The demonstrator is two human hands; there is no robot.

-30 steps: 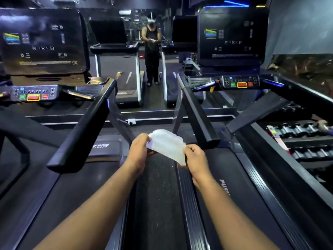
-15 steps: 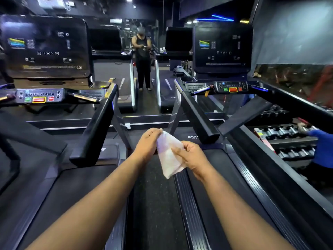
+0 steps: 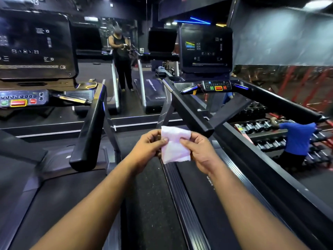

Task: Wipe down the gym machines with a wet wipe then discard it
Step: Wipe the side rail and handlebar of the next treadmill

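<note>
A white wet wipe [image 3: 174, 145], folded to a small rectangle, hangs between my two hands at chest height. My left hand [image 3: 148, 146] pinches its left edge with thumb and fingers. My right hand [image 3: 199, 150] pinches the right edge. Both are held over the gap between two black treadmills. The left treadmill's padded handrail [image 3: 90, 130] ends just left of my left hand. The right treadmill's handrail [image 3: 192, 112] ends just beyond my right hand, and its console [image 3: 217, 86] with coloured buttons sits further ahead.
The left treadmill's console [image 3: 19, 101] and dark screen [image 3: 34, 46] stand at far left. A mirror ahead reflects a person [image 3: 120, 56] holding a wipe. At right, a person in a blue shirt [image 3: 297, 139] bends over a dumbbell rack [image 3: 255, 129].
The wipe went from spread wide to a narrower fold, held upright between both hands. My hands rose and came closer together; the view tilted up. The person in blue came into view at right.
</note>
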